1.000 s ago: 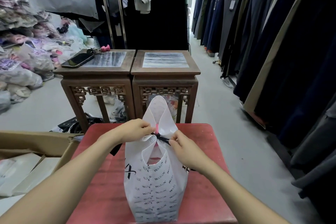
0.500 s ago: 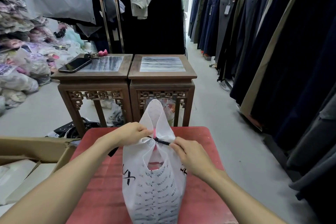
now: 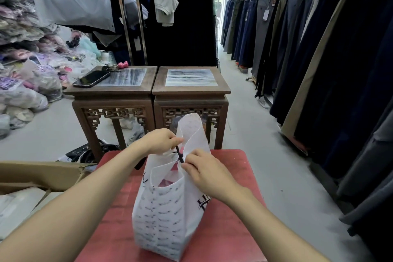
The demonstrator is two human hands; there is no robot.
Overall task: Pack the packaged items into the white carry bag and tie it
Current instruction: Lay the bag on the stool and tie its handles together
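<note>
The white carry bag [image 3: 165, 215] with black print stands upright on a red stool [image 3: 229, 215] right in front of me. Its two handle loops rise together at the top. A thin black tie [image 3: 180, 155] is wrapped around the gathered neck of the bag. My left hand [image 3: 159, 140] pinches the upper end of the tie at the left of the neck. My right hand [image 3: 204, 170] pinches the lower end at the right. Something pink shows inside the bag's mouth [image 3: 168, 181]; the packed items are otherwise hidden.
Two carved wooden side tables [image 3: 191, 95] stand just beyond the stool; the left one carries a dark phone [image 3: 91, 78] and keys. An open cardboard box [image 3: 40, 176] lies at my left. Racks of hanging trousers [image 3: 319, 53] line the right. Bagged clothes pile up at far left.
The bag has turned, so its side now faces me. The black tie has swung from nearly level to nearly upright, my left hand rising and my right hand staying low.
</note>
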